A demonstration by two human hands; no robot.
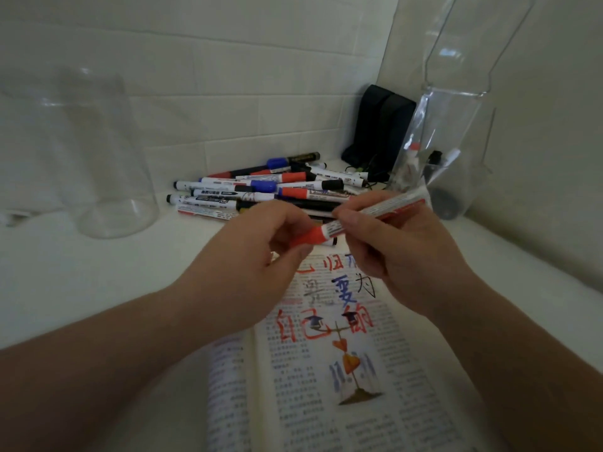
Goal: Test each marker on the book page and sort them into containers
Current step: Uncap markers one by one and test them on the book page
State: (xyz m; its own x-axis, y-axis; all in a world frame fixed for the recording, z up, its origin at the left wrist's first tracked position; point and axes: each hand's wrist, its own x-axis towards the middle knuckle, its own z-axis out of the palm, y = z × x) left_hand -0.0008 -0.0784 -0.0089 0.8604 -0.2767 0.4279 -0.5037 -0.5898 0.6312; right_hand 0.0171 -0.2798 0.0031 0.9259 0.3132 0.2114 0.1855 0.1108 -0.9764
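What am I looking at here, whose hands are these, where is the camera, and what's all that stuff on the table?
There is no machine here. These are a person's two bare hands, filmed by one wide-angle camera worn on the head and looking down. The left hand pinches the red cap of a marker, and the right hand holds its white barrel, above an open book with red, blue and black scribbles on its page. Behind them lies a pile of markers. A clear jar stands at the left. A clear container at the right holds what look like a few markers.
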